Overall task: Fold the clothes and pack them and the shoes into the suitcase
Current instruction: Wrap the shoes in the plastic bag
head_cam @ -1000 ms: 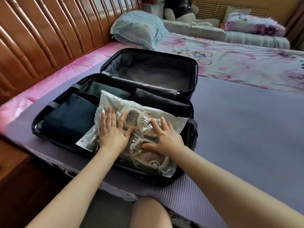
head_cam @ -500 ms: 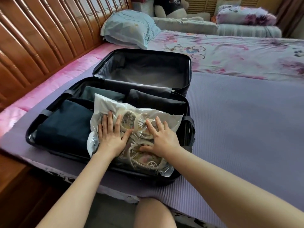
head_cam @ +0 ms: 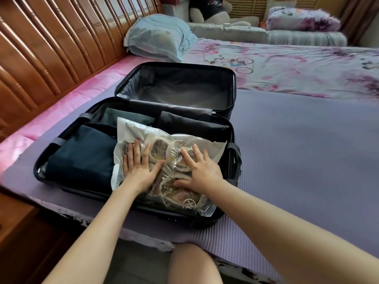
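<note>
In the open suitcase (head_cam: 231, 140) on the purple mat (head_cam: 297, 150), your left hand (head_cam: 139, 169) and right hand (head_cam: 202, 171) press flat, fingers spread, on the clear bag (head_cam: 133, 130) of shoes (head_cam: 180, 198), beside folded dark clothes (head_cam: 82, 158).

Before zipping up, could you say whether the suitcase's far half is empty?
Empty: the far half shows only bare lining; clothes and shoes lie in the near one.
</note>
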### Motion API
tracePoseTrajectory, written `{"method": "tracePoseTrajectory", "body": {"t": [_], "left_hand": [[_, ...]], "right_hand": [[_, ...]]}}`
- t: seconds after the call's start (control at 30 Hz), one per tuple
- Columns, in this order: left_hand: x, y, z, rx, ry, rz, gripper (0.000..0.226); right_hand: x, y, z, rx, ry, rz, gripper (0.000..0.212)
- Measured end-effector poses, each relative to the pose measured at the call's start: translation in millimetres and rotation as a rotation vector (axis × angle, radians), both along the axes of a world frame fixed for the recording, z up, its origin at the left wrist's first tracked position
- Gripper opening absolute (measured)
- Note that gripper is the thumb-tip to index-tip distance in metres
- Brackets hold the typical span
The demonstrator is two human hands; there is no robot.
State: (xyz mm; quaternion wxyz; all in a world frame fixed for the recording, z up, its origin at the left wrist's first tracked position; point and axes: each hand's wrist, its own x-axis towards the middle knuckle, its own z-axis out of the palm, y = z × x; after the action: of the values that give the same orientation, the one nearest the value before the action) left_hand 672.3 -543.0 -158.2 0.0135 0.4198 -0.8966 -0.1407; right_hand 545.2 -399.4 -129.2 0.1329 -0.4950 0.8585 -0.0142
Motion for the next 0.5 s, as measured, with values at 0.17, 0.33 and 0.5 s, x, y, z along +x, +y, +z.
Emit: {"method": "tracePoseTrajectory", "body": {"t": [0.17, 0.33, 0.5], "left_hand": [[3, 3, 12, -0.027, 0.050, 0.001, 0.075], [11, 14, 27, -0.193, 0.135, 0.041, 0.069], [43, 28, 31, -0.337, 0.317, 0.190, 0.063]], "right_hand": [[-1, 5, 7, -0.019, -0.122, 0.007, 0.103], [-4, 17, 18, -0.234, -0.325, -0.011, 0.089], [-7, 36, 23, -0.484, -0.267, -0.202, 0.077]]}}
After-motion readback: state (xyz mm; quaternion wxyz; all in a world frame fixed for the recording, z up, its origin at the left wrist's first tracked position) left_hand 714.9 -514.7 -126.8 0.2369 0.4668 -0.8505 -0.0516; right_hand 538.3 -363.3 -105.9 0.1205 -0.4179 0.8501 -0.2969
